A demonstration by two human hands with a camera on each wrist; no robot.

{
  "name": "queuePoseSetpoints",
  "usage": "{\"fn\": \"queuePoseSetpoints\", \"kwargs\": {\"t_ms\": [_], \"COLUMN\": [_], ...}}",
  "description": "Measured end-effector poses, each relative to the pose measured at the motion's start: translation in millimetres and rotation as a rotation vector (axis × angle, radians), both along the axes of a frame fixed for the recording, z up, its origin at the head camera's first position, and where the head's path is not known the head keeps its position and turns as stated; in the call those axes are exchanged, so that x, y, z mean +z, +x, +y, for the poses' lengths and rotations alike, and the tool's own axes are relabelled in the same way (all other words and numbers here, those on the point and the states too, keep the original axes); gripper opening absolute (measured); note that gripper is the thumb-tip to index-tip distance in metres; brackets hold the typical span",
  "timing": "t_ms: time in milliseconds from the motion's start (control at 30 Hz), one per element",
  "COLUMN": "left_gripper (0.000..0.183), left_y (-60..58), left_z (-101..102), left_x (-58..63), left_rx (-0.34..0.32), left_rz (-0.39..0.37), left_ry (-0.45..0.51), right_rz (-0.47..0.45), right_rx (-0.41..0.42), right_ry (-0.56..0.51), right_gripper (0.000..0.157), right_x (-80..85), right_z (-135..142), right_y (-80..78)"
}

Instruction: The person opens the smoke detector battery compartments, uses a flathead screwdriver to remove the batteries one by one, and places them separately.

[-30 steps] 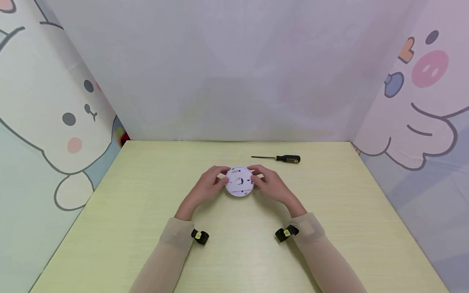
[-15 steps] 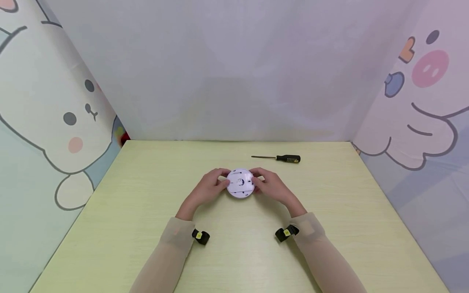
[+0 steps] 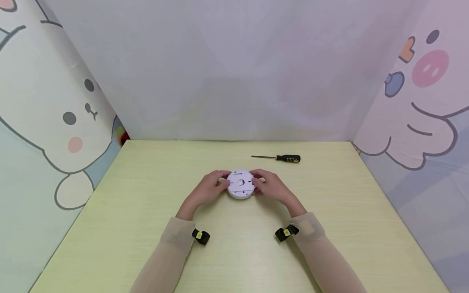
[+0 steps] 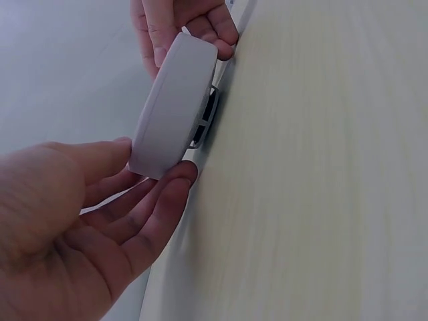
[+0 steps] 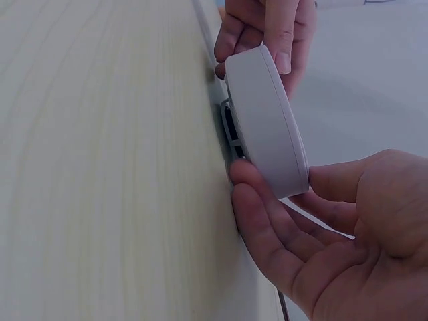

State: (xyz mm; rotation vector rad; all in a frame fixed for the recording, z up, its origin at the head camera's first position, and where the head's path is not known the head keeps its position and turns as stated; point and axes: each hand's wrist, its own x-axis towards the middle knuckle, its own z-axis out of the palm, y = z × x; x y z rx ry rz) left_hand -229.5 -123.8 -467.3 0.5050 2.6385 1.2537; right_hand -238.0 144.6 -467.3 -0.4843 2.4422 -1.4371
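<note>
A round white smoke detector [image 3: 240,191] is held between both hands near the middle of the table, its flat mounting-plate side facing up. My left hand [image 3: 208,189] grips its left edge, thumb on the rim and fingers underneath. On the opposite edge my right hand [image 3: 273,188] pinches it the same way. In the left wrist view the smooth side wall of the detector [image 4: 175,100] shows, with a raised, dark-slotted vent on its underside. That vent faces the tabletop, just above it, in the right wrist view as well; whether it touches cannot be told.
Beyond the right hand lies a screwdriver [image 3: 288,158] with a black and yellow handle, its shaft pointing left. The pale wooden table [image 3: 146,183] ends at a plain back curtain [image 3: 234,81]. Cartoon-printed curtains stand at both sides.
Both hands have drawn the smoke detector slightly toward the body and tilted it, so more of its near side wall shows. The screwdriver has stayed put.
</note>
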Motion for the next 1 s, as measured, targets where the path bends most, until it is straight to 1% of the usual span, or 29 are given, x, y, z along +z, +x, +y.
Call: {"fn": "queuePoseSetpoints", "kwargs": {"t_ms": [233,500,600,700,867,1000], "left_gripper": [0.044,0.048,0.053,0.059,0.073,0.083], "left_y": [-0.4,-0.1,0.0,-0.1,1.3,1.2], "left_z": [0,0,-1,-1,-2,-1], "left_x": [0.3,2.8,3.9,4.8,8.1,8.7], "left_rx": [0.004,0.007,0.000,-0.005,-0.013,-0.037], "left_rz": [-0.019,-0.018,-0.015,-0.011,-0.018,-0.014], "left_ry": [0.016,0.040,0.060,0.051,0.024,0.026], "right_rz": [0.000,0.033,0.063,0.086,0.090,0.108], "right_rx": [-0.011,-0.001,0.004,0.007,0.027,0.058], "right_ry": [0.021,0.093,0.130,0.155,0.152,0.134], "right_gripper": [0.037,0.043,0.046,0.051,0.061,0.070], "right_x": [-0.5,2.9,4.7,6.2,6.6,7.5], "right_z": [0,4,6,7,10,12], "right_y": [-0.5,-1.1,-0.9,-1.1,-2.0,-1.4]}}
